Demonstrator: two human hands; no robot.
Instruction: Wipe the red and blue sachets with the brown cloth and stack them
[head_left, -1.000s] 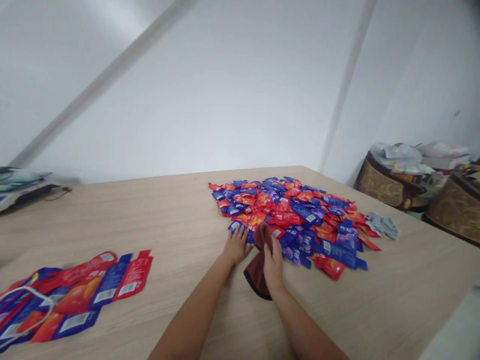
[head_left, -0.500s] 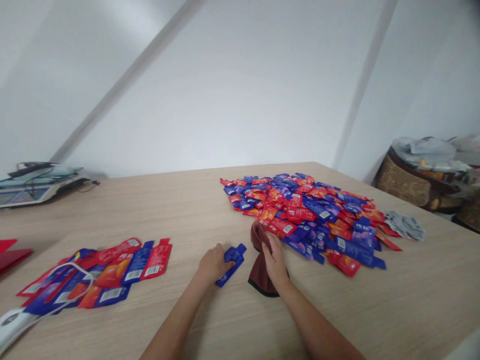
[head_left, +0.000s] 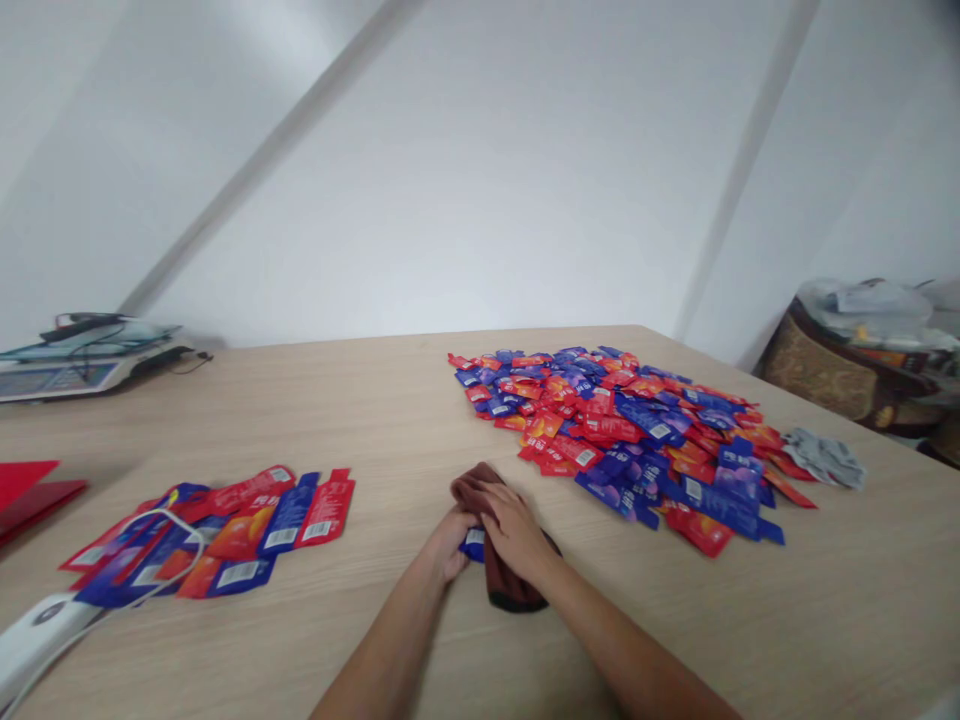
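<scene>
Under my hands, on the tabletop, lies a blue pouch (head_left: 474,545), mostly covered. My left hand (head_left: 450,542) grips its left side, the fingertips hidden beneath a brown cloth (head_left: 510,592) with a black edge. The cloth is bunched in my right hand (head_left: 517,530), whose fingers press it down over the pouch. To the left is a loose row of red and blue pouches (head_left: 244,530). A large heap of similar pouches (head_left: 600,410) spreads across the right side.
A white device (head_left: 41,635) with a pale cord lies at the lower left, near a red folded item (head_left: 37,495). A flat scale-like device (head_left: 90,365) stands at the back left. Grey crumpled fabric (head_left: 825,455) sits beside the heap; a patterned chair (head_left: 821,365) holds plastic bags (head_left: 870,305).
My right hand has brought the brown cloth leftward onto the blue pouch, which is now mostly hidden. My left hand stays at the pouch. The view has shifted slightly.
</scene>
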